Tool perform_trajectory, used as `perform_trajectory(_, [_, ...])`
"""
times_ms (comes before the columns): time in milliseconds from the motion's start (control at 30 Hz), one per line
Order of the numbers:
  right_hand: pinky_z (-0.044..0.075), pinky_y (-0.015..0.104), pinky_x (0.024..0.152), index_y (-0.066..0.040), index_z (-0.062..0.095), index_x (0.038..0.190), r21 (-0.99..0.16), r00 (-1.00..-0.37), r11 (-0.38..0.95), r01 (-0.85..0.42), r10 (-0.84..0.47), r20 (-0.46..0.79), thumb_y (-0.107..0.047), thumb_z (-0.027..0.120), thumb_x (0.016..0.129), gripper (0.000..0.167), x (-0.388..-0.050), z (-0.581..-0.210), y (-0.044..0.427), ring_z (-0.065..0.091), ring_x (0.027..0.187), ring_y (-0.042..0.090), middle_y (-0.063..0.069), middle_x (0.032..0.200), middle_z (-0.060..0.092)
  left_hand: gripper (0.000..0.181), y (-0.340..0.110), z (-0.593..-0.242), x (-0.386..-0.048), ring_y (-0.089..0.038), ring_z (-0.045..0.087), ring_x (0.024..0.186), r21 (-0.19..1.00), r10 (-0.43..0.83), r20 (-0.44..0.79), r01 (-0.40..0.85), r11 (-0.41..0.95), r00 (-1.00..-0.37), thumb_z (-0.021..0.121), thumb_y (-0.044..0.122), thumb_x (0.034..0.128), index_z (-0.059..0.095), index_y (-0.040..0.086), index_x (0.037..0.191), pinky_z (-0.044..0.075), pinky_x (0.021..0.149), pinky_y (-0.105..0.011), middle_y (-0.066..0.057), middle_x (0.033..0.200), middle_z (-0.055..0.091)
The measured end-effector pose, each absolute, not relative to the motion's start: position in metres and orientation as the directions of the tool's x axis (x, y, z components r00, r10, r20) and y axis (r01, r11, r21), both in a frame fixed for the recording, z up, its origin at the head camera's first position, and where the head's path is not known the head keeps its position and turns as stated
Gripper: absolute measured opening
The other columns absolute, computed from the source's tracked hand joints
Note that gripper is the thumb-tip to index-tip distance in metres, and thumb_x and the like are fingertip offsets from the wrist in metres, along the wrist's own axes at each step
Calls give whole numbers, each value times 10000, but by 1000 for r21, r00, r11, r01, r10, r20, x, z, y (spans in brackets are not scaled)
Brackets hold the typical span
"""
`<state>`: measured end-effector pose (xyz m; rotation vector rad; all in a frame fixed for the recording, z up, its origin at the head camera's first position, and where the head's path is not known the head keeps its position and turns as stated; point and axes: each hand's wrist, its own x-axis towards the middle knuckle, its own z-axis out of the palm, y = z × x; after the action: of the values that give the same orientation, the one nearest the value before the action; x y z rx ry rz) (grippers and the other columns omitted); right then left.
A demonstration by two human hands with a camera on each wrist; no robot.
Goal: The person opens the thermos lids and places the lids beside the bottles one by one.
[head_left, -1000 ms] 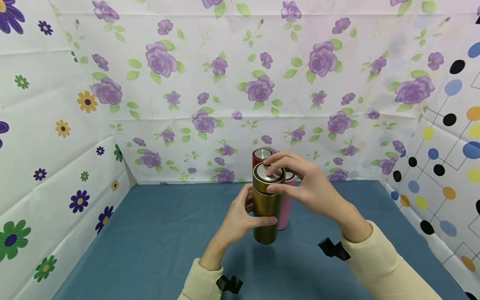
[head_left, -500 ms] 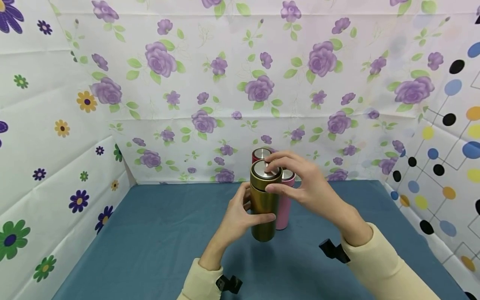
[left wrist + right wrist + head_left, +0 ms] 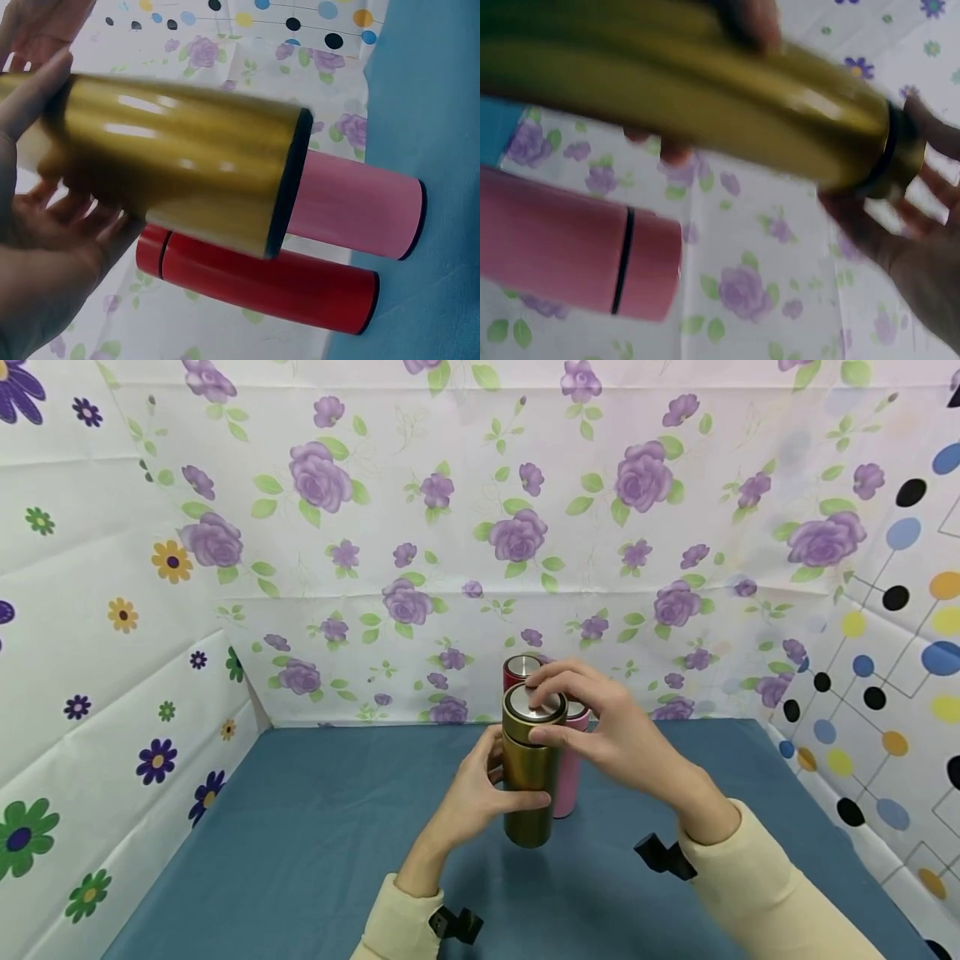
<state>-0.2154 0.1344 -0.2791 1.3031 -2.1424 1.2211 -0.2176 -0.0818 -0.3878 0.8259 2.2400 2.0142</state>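
A person in cream sleeves [image 3: 401,914] holds a tall cylindrical gold metallic flask [image 3: 528,777] nearly upright above a blue cloth-covered tabletop [image 3: 322,835], toward the middle of the head view. The left hand [image 3: 474,789] is curled around the flask's body, thumb across the near side and fingers behind. This grip likely bears the weight and steadies the body, leaving the top within the other hand's reach.

The right hand [image 3: 607,718] comes over from the side and grips the round gold lid [image 3: 519,725], thumb against its edge and a fingertip on the silver disc [image 3: 546,707] set into its top. Holding body and lid separately would let one be braced against the other. A dark seam runs between them; whether the lid is loose, I cannot tell.

Just behind stand two more flasks, a cylindrical pink one [image 3: 567,785] and a slimmer-looking cylindrical red one [image 3: 277,285] farther back. Both are upright on the tabletop, untouched. The gold flask's base hangs clear of the cloth, probably so that both hands can work in front of its neighbours.
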Motion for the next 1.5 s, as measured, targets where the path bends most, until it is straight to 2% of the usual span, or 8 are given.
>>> perform_trajectory(100, [526, 320, 1004, -149, 675, 1149, -566, -506, 110, -817, -610, 611, 24, 774, 912, 310, -217, -274, 142, 573, 1285, 219, 58, 1382, 595, 802, -83, -385, -218, -244, 626, 1205, 939, 449, 312, 344, -11, -837, 896, 261, 839, 436, 277, 1496, 489, 1053, -494, -35, 1343, 638])
perform_trajectory(200, [537, 345, 999, -164, 669, 1167, -600, -503, 77, -796, -637, 585, 15, 760, 929, 311, -218, -272, 147, 562, 1314, 235, 60, 1408, 583, 798, -83, -385, -218, -251, 633, 1199, 939, 470, 312, 342, -22, -826, 893, 274, 845, 431, 267, 1495, 504, 1040, -473, -46, 1344, 633])
perform_trajectory(433, [520, 356, 1012, -178, 677, 1179, -559, -495, 110, -822, -622, 606, -10, 774, 928, 317, -218, -273, 146, 552, 1327, 224, 52, 1424, 585, 804, -81, -387, -217, -216, 611, 1227, 922, 416, 344, 386, 18, -842, 896, 284, 842, 431, 273, 1498, 471, 1073, -504, -15, 1362, 630])
perform_trajectory(733, [487, 335, 1048, -128, 700, 1141, -423, -499, 267, -866, -517, 696, -26, 852, 850, 343, -213, -282, 132, 574, 1286, 210, 50, 1353, 618, 774, -77, -389, -216, -198, 564, 1287, 903, 327, 377, 423, 80, -867, 900, 254, 846, 455, 275, 1479, 408, 1141, -554, 12, 1409, 570])
perform_trajectory(1000, [489, 339, 1042, -129, 704, 1128, -437, -506, 261, -861, -519, 689, -15, 843, 852, 329, -212, -281, 131, 578, 1274, 212, 51, 1340, 620, 769, -78, -389, -215, -203, 561, 1297, 907, 323, 368, 413, 83, -872, 900, 248, 845, 457, 285, 1473, 398, 1149, -562, 15, 1411, 571])
perform_trajectory(1333, [529, 330, 958, -182, 696, 1186, -507, -505, 182, -843, -591, 629, -11, 808, 893, 357, -219, -275, 141, 576, 1267, 185, 27, 1382, 602, 793, -80, -389, -216, -176, 583, 1273, 914, 368, 349, 400, 69, -862, 902, 277, 836, 446, 316, 1484, 418, 1131, -543, 26, 1385, 613])
perform_trajectory(1500, [493, 357, 1038, -178, 695, 1204, -496, -508, 195, -846, -576, 641, -17, 820, 883, 380, -218, -275, 141, 543, 1321, 205, 34, 1420, 580, 788, -80, -389, -216, -180, 583, 1274, 912, 371, 355, 406, 66, -858, 897, 272, 844, 442, 309, 1487, 418, 1130, -550, 23, 1384, 615])
